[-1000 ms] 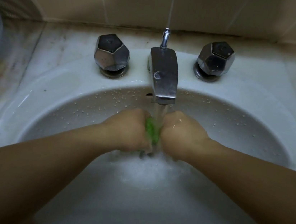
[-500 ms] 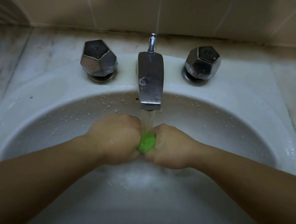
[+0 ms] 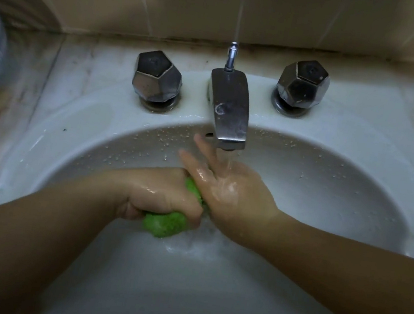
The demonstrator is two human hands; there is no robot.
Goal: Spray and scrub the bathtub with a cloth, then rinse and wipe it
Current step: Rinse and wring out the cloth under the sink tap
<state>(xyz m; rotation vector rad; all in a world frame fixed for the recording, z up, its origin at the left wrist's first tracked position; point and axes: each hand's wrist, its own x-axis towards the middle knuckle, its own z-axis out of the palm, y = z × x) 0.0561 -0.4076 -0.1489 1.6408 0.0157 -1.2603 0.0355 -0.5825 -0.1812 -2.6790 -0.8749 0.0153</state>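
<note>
Now the left hand [image 3: 164, 196] alone gripped the green cloth [image 3: 165, 224] in a tight fist at the centre of the frame, a wad of it bulging out below the fingers, whereas half a second earlier both fists had squeezed it between them. The right hand [image 3: 233, 189] had opened, its wet fingers [image 3: 201, 148] straight and spread toward the upper left, its back under the water running from the spout [image 3: 229, 109] and its edge touching the cloth. Both hands were inside the white basin [image 3: 330, 173], below the two faceted metal taps [image 3: 156, 76].
</note>
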